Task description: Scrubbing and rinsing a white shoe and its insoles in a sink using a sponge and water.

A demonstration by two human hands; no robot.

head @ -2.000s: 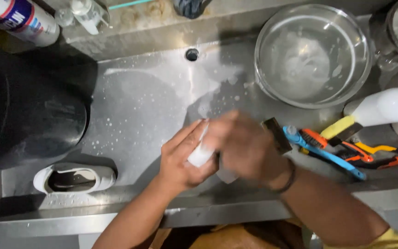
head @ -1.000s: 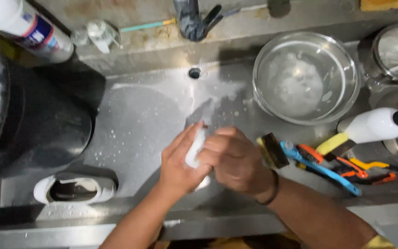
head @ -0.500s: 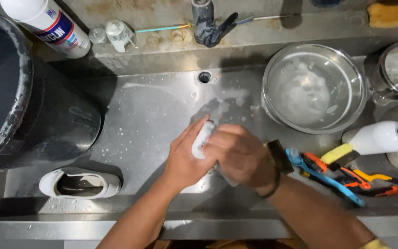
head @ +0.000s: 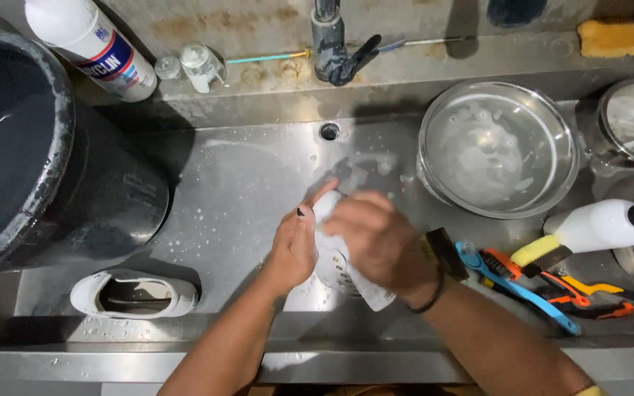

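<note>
Both hands grip a white shoe over the wet steel sink [head: 207, 191]: the left hand [head: 293, 246] clasps its side, and the right hand [head: 376, 242] closes over the top of the white shoe [head: 335, 249]. A second white shoe [head: 133, 295] lies near the front edge, with a soapy steel bowl [head: 498, 149] to the right.
</note>
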